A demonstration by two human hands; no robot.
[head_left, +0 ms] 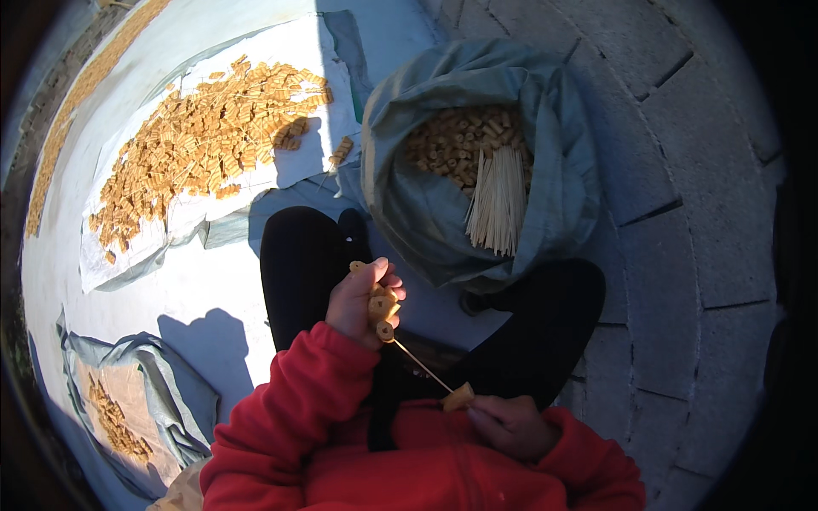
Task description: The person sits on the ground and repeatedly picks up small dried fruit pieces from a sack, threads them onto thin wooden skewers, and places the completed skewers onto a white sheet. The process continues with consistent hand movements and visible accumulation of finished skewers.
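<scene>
Tan tubes (381, 307) inside curled left hand (351, 305), thin stick (422, 367) from its fingers to single tube (458, 397) in pinched right hand (509, 425)

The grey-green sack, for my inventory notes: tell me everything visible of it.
The sack is dull grey-green, of wrinkled cloth that looks woven, its bunched rim spread wide open. It sits upright just beyond the person's right leg and may touch it. Inside lie many short tan tubes, with a bundle of thin pale sticks over them on the near right side. Its underside is hidden.
</scene>
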